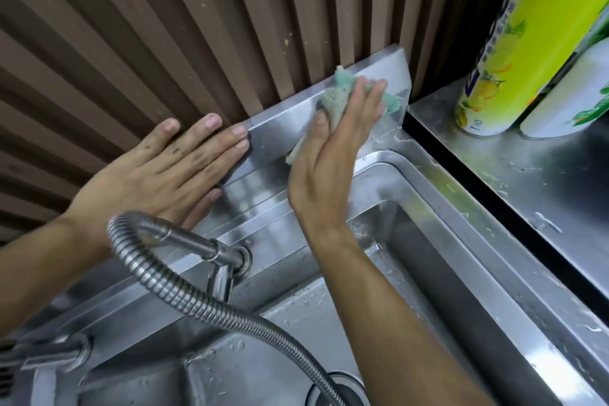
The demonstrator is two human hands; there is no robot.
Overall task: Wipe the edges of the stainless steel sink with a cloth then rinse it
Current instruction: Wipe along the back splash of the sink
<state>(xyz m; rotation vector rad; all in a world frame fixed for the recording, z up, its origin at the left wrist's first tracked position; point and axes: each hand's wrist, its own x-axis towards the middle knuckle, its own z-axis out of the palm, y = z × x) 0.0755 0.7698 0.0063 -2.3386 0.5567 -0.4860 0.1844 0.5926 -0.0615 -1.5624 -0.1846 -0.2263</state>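
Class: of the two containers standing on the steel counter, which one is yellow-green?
The tall yellow-green can with lemon pictures, the left one; the white container stands right of it.

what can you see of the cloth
The cloth is a small, crumpled rag, teal-green on one side and greyish, nubbly like terry or microfibre, on the other. It looks damp and worn. The right hand presses it flat-fingered against the upright steel back edge of the sink, near its right end; the thumb lies on its lower left side. One corner pokes up above the fingers, another hangs down-left below the palm. The left hand does not touch it.
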